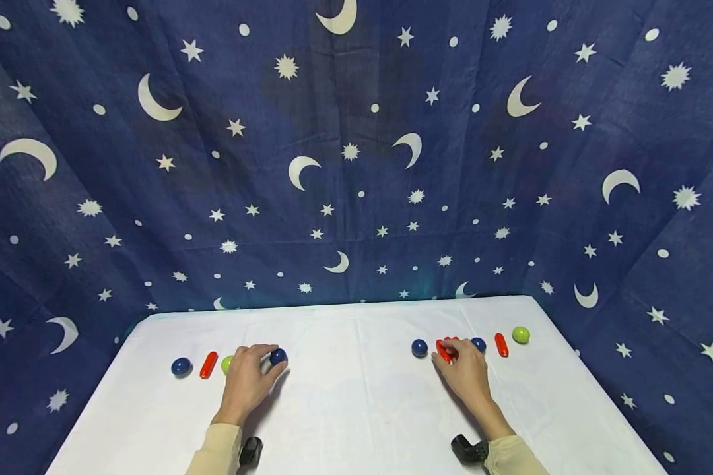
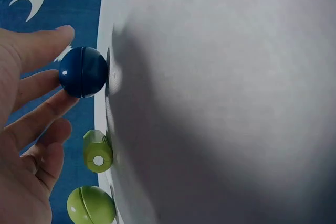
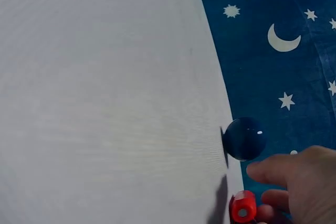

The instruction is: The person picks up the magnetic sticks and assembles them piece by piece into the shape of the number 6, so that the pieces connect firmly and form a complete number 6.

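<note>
My left hand is spread around a blue ball on the white table. In the left wrist view the fingers touch or nearly touch that ball, while the thumb stands apart from it. Below it in that view are a green cylinder and a green ball. My right hand reaches over a red cylinder, thumb on its left side. A gap shows between the thumb and the red cylinder in the right wrist view. Another blue ball sits left of this hand.
On the left lie a blue ball, a red cylinder and a partly hidden green piece. To the right are a blue ball, a red cylinder and a green ball. A star-patterned curtain hangs behind the table.
</note>
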Available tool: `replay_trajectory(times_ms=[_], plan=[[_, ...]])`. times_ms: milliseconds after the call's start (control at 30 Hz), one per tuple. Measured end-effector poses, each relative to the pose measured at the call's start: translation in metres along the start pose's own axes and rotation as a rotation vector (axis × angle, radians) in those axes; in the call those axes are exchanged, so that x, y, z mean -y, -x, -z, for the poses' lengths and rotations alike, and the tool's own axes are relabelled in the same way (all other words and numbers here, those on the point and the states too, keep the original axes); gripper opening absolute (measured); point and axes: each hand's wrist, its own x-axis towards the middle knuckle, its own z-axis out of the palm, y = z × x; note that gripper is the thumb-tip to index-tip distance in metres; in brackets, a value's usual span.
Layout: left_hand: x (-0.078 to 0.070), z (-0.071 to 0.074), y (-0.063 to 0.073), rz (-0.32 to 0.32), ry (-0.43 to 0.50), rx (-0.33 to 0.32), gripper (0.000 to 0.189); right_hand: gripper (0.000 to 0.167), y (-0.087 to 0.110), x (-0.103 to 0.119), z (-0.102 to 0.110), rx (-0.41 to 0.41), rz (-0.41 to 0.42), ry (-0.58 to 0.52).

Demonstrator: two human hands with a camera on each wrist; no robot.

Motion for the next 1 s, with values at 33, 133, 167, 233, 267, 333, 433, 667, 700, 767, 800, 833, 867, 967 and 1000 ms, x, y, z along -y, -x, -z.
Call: replay_trajectory(times_ms=[33,133,167,233,267,333,433,667,700,767,800,833,867,967,1000], plan=[[0.001,0.001,0.001,0.012,-0.006,0.004,0.044,0.030,0.001,0.000,-0.001,-0.001,-0.006,0.002],[0.003,0.003,0.006,0.049,-0.015,0.009,0.044,0.030,0.005,0.000,-0.005,0.002,-0.024,0.015],[0.004,0.003,0.007,0.058,-0.018,0.007,0.044,0.030,0.006,0.000,-0.006,0.007,-0.028,0.015],[0.005,0.003,0.009,0.070,-0.022,0.002,0.043,0.030,0.006,0.000,-0.006,0.018,-0.037,0.017],[0.005,0.003,0.009,0.071,-0.025,-0.001,0.043,0.031,0.007,0.001,-0.006,0.022,-0.044,0.019],[0.004,0.000,0.009,0.064,-0.028,-0.006,0.042,0.032,0.006,0.000,-0.004,0.023,-0.061,0.030],[0.001,-0.004,0.006,0.041,-0.014,-0.009,0.040,0.033,0.004,-0.001,0.000,0.008,-0.087,0.052],[-0.007,-0.006,-0.003,0.039,0.050,-0.033,0.038,0.035,-0.003,-0.001,0.004,-0.015,-0.049,0.055],[-0.008,-0.006,-0.003,0.042,0.056,-0.029,0.038,0.035,-0.003,-0.001,0.003,-0.021,-0.043,0.054],[-0.010,-0.005,-0.005,0.041,0.069,-0.019,0.039,0.035,-0.003,-0.001,0.002,-0.033,-0.039,0.049],[-0.010,-0.005,-0.005,0.047,0.073,-0.012,0.039,0.035,-0.002,-0.001,0.001,-0.036,-0.038,0.049],[-0.011,-0.005,-0.005,0.049,0.075,-0.007,0.039,0.035,-0.001,-0.001,0.001,-0.035,-0.037,0.047],[-0.012,-0.005,-0.005,0.050,0.076,-0.004,0.039,0.035,0.000,-0.002,0.000,-0.032,-0.038,0.045],[-0.015,-0.004,-0.006,0.048,0.082,0.004,0.039,0.036,0.002,-0.002,-0.001,-0.021,-0.051,0.044],[-0.016,-0.004,-0.007,0.048,0.083,0.009,0.039,0.036,0.003,-0.002,-0.001,-0.018,-0.058,0.044]])
